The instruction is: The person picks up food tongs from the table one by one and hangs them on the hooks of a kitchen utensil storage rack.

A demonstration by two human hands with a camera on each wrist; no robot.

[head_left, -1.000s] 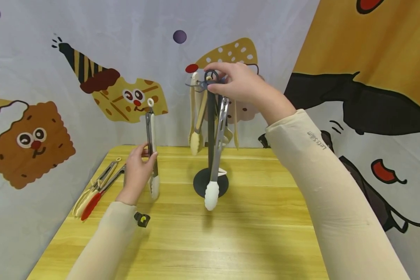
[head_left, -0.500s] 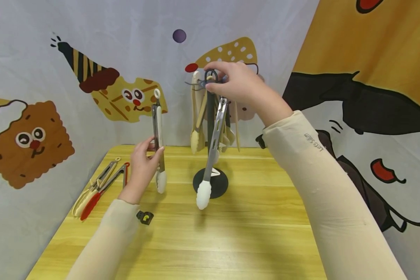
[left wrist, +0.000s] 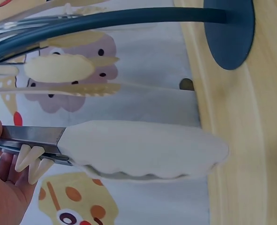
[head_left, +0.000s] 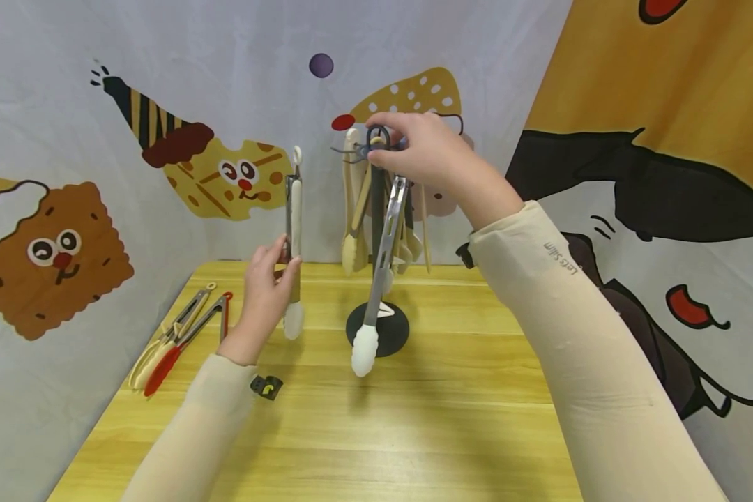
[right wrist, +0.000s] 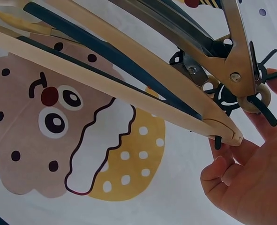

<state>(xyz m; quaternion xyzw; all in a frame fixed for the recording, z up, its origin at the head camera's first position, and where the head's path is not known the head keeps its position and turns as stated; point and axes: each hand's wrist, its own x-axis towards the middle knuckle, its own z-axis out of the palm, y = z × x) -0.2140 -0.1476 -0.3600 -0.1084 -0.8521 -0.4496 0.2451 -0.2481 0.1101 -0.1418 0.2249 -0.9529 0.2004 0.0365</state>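
Note:
My left hand [head_left: 265, 293] holds a pair of white-tipped tongs [head_left: 295, 216] upright above the table, left of a dark utensil stand [head_left: 397, 340]. In the left wrist view, the scalloped white head of these tongs [left wrist: 143, 147] points towards the table, its jaws close together. My right hand [head_left: 429, 153] pinches the ring at the top of the stand. Another pair of white-tipped tongs [head_left: 364, 348] hangs at the front of the stand, tilted. Cream tongs [head_left: 351, 251] hang behind it. The right wrist view shows my right hand [right wrist: 250, 178] around the hooks, beside the hanging handles.
Several tongs lie at the table's left side, among them red-tipped tongs [head_left: 163, 369] and cream tongs [head_left: 139, 362]. The wooden table [head_left: 427, 432] ends at a printed cloth backdrop [head_left: 376, 42].
My left hand has moved right and upward with the tongs, closer to the stand. The front hanging tongs have swung left as the rack turned slightly. My right hand has stayed at the top.

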